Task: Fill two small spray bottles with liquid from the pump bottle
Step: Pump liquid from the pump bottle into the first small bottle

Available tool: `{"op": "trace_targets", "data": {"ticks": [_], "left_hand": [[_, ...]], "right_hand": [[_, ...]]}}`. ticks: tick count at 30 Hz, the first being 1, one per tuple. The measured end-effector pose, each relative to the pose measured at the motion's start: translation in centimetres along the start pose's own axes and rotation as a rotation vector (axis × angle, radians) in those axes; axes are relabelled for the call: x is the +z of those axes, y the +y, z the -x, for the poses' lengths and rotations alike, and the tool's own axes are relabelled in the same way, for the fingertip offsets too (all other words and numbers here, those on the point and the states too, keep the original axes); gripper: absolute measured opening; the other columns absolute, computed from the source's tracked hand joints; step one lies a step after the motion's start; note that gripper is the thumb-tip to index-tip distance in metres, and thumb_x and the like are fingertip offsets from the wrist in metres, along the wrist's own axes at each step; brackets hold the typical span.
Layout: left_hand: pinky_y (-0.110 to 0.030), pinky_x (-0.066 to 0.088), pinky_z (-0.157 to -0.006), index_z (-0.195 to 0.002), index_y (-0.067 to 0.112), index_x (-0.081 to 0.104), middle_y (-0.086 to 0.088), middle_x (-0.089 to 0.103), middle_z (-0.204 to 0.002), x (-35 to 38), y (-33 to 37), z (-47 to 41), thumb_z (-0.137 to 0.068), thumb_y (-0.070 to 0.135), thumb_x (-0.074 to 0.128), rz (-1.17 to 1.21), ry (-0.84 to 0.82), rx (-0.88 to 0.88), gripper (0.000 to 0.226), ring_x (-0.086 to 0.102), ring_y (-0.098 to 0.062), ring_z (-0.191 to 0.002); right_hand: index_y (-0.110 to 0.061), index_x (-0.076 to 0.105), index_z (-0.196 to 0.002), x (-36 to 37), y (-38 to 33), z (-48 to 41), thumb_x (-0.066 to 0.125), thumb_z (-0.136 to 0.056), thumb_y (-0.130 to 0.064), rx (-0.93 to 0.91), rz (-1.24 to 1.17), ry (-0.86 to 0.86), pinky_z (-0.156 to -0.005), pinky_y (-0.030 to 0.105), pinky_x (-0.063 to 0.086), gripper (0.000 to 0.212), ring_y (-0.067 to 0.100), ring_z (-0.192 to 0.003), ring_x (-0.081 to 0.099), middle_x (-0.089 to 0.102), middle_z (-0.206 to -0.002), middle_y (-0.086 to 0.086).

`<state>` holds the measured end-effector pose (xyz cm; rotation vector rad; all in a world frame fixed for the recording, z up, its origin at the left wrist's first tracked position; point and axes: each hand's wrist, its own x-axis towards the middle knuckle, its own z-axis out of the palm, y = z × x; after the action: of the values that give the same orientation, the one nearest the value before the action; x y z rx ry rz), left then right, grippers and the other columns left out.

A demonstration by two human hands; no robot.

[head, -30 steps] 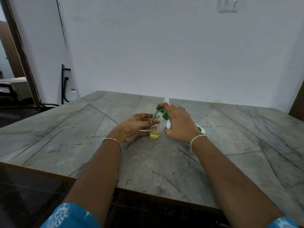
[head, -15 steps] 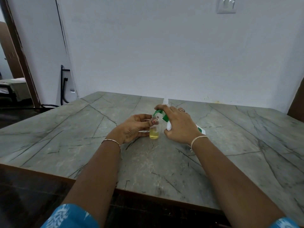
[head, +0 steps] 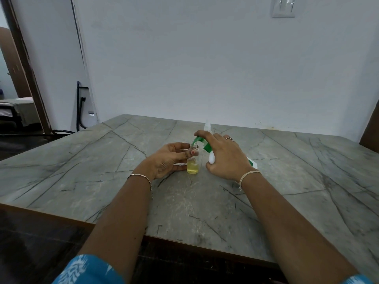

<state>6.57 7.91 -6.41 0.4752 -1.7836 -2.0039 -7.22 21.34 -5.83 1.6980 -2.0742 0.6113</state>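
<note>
Where both forearms leave the blue patterned sleeves (head: pixel 88 269), they reach across the grey veined stone-look table (head: pixel 102 171). The left hand (head: pixel 170 158) grasps the small clear uncapped spray bottle (head: pixel 192 167), which stands upright near the table's centre. Thumb and fingers curl round its upper part, and pale yellow liquid fills its lower part. Just beside it, the right hand (head: pixel 225 156) clasps the white pump bottle (head: pixel 211 158), forefinger lying on the green pump head (head: pixel 202 141). The spout meets the small bottle's open mouth. Behind the right hand, the top of a second small translucent bottle (head: pixel 207 126) shows. A white switch plate (head: pixel 283 7) sits on the far wall.
</note>
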Motion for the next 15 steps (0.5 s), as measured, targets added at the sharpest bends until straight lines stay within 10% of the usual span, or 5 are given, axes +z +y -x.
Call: {"op": "trace_targets", "data": {"ticks": [15], "left_hand": [[-0.032, 0.059, -0.080, -0.118, 0.005, 0.061, -0.016, 0.065, -0.120, -0.19, -0.02, -0.16, -0.079, 0.012, 0.070, -0.014, -0.003, -0.002, 0.041, 0.066, -0.020, -0.098]], "right_hand": [[-0.040, 0.026, -0.135, 0.12, -0.22, -0.10, 0.064, -0.073, -0.022, -0.007, 0.006, 0.017, -0.087, 0.043, 0.048, 0.076, 0.026, -0.095, 0.053, 0.057, -0.112, 0.002]]}}
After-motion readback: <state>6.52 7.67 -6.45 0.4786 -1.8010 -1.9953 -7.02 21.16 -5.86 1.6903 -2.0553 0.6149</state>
